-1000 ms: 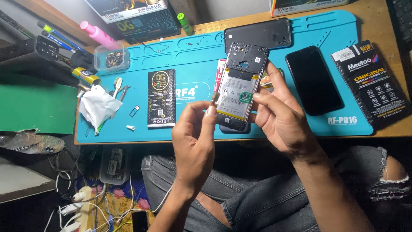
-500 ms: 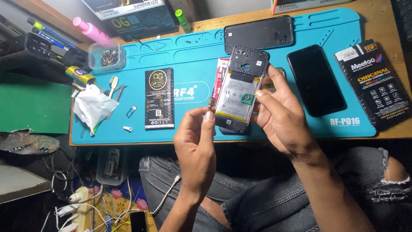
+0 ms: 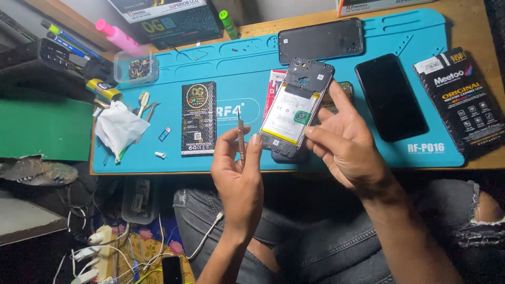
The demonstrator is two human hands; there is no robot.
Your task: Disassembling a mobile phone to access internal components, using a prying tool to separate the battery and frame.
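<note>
The left hand (image 3: 236, 168), which a second ago pinched at the opened phone (image 3: 295, 108), has drawn back grasping a thin screwdriver (image 3: 241, 134) upright, while the right hand (image 3: 347, 144) grips the phone above the blue mat (image 3: 236, 68).

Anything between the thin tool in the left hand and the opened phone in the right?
Nothing visible. The left hand holds the thin metal pointed tool upright just left of the opened back-off phone, held tilted by the right hand; only bare blue mat shows between.
</note>
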